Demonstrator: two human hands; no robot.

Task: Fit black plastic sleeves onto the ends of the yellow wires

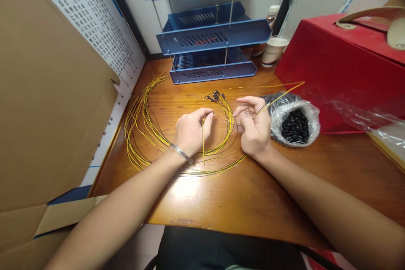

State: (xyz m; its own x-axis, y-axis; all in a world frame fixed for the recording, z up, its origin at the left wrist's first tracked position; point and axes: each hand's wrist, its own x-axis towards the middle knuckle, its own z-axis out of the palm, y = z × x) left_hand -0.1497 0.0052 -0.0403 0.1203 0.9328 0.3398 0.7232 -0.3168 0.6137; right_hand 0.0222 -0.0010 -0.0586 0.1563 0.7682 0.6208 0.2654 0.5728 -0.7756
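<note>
Several thin yellow cables (pixel 142 135) lie in loose coils on the wooden desk (pixel 221 194), their dark connector ends (pixel 217 97) bunched near the middle. My left hand (pixel 191 130), a metal bangle on its wrist, is closed in a pinch on one yellow cable that hangs down below the fingers. My right hand (pixel 253 126) is closed on another yellow cable whose length runs up and to the right toward the red box. The two hands are a short gap apart, over the right side of the coils.
A clear plastic bag of small black parts (pixel 294 124) sits just right of my right hand. Behind it stands a red box (pixel 341 67). A blue tiered paper tray (pixel 211 38) and a paper cup (pixel 274 50) stand at the back. Cardboard (pixel 47 105) leans on the left.
</note>
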